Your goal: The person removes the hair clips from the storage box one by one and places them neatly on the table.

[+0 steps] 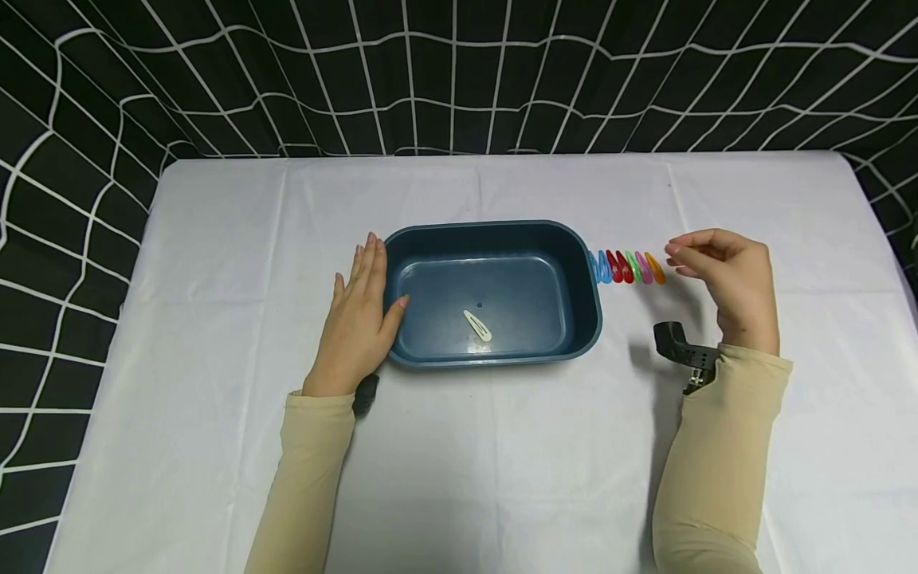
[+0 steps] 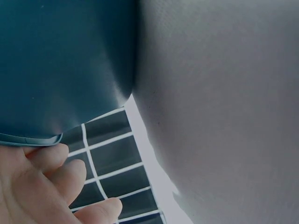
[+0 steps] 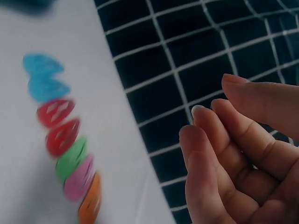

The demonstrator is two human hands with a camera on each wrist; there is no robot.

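A dark blue plastic basin (image 1: 495, 363) lies on the white cloth, with one white snap hair clip (image 1: 477, 326) on its floor. My left hand (image 1: 353, 319) rests with straight fingers along the basin's left rim, thumb over the edge. To the right of the basin runs a row of snap hair clips: blue (image 1: 605, 267), red (image 1: 621, 267), green (image 1: 633, 266), pink (image 1: 644, 268) and orange (image 1: 655, 269). Just beyond the orange end hovers my right hand (image 1: 731, 275), its fingers loosely bent. In the right wrist view, nothing sits between thumb and fingers.
White cloth (image 1: 502, 478) covers the table. Black fabric with a white grid (image 1: 459, 80) hangs behind it and down the left side. A dark wrist camera (image 1: 681, 351) sticks out from the right sleeve.
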